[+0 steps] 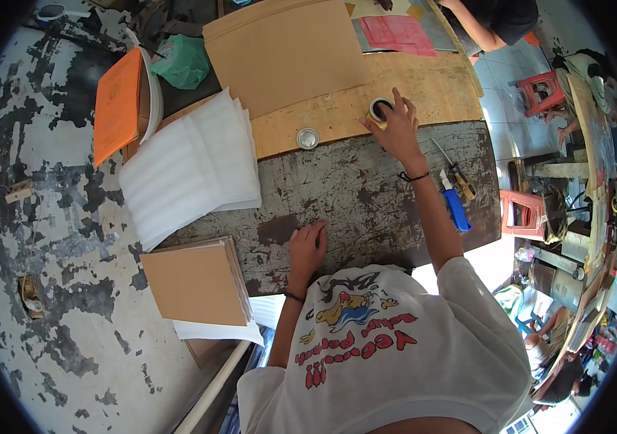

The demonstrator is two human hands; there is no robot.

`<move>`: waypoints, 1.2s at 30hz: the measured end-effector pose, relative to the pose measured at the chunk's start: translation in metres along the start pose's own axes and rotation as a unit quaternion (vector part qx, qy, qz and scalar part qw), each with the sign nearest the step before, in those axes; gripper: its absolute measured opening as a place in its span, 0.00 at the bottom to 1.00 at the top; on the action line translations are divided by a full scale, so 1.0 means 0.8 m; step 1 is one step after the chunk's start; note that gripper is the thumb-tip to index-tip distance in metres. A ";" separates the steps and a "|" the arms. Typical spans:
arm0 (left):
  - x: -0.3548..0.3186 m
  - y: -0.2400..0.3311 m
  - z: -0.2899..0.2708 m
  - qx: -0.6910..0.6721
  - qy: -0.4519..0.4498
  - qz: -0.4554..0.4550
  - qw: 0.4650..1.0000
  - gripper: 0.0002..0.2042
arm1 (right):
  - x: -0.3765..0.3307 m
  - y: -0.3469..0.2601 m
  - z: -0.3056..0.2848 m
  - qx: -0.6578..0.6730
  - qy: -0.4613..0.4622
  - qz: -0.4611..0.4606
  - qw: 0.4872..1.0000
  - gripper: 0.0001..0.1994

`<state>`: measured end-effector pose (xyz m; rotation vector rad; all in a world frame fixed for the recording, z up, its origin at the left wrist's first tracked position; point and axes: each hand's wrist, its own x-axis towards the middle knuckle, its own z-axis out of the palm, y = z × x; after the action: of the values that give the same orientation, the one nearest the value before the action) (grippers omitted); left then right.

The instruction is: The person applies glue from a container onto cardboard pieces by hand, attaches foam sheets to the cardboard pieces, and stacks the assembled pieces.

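Fingers of my left hand (308, 248) curl loosely mid-frame; white sheets (191, 160), upper left, already lie stacked. Upper centre, my right hand (397, 133) spreads around the tape roll (372, 108), seemingly not yet lifted from the wooden board (438, 92).

Board (431, 83) on far part of table (352, 202). Tape roll (372, 116) on board, near its front edge; tin (308, 138) L of tape, at same edge. Card sheet (286, 54) behind both; plastic sheet (399, 35) R of card, nr table's far R corner. Foam sheets (192, 159) along L edge, bag (182, 61) behind them, card stack (196, 282) in front, nr L corner. Knife (457, 210) & screwdriver (464, 184) side by side nr R edge.
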<state>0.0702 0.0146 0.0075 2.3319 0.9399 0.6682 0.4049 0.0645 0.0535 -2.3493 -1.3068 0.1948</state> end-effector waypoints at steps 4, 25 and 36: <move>0.000 -0.002 -0.004 -0.005 -0.004 -0.004 1.000 0.10 | 0.005 -0.008 0.002 -0.004 -0.005 0.007 1.000 0.31; 0.477 -0.263 -0.112 0.101 0.155 -0.210 0.960 0.31 | -0.018 -0.020 0.017 0.062 0.121 0.015 0.991 0.24; 0.473 -0.201 -0.095 0.134 0.237 -0.220 0.937 0.34 | -0.021 -0.025 0.014 0.031 0.128 0.044 0.990 0.23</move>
<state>0.1886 0.4132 0.0535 2.0898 1.8042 0.9752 0.3766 0.0631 0.0511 -2.2918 -1.0602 -0.0381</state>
